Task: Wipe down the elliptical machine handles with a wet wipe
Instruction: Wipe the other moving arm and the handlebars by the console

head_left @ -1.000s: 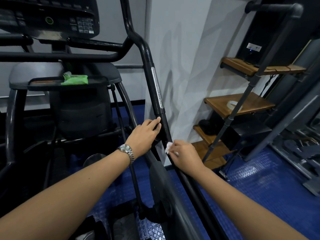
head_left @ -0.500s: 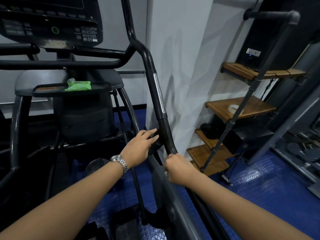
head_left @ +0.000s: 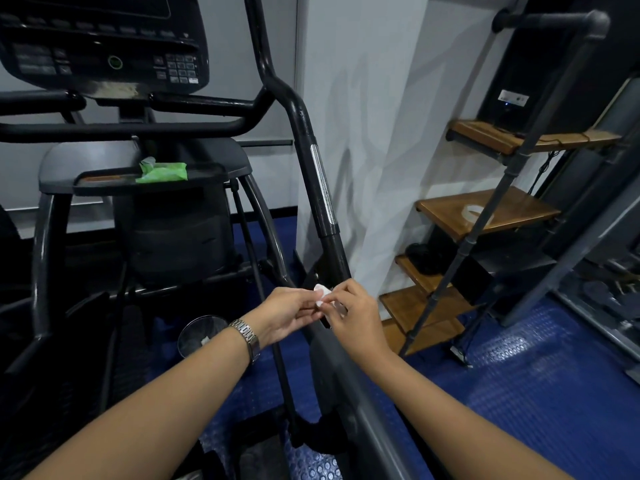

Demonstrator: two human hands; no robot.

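Observation:
The black right handle [head_left: 317, 174] of the elliptical runs up from the centre, with a silver sensor strip on it. Just below its lower end my left hand [head_left: 289, 311] and my right hand [head_left: 353, 315] meet. Both pinch a small white wet wipe [head_left: 322, 293] between their fingertips, in front of the handle's base. Neither hand is on the handle. My left wrist carries a metal watch.
A green wipe pack [head_left: 162, 172] lies on the machine's tray [head_left: 104, 183] below the console [head_left: 104, 46]. A small bin [head_left: 201, 336] stands on the blue floor. To the right are a white wall and a wooden shelf rack [head_left: 485, 216].
My left hand has left the handle and come to the right hand. The right hand let go of the bar, and both now pinch the wipe together.

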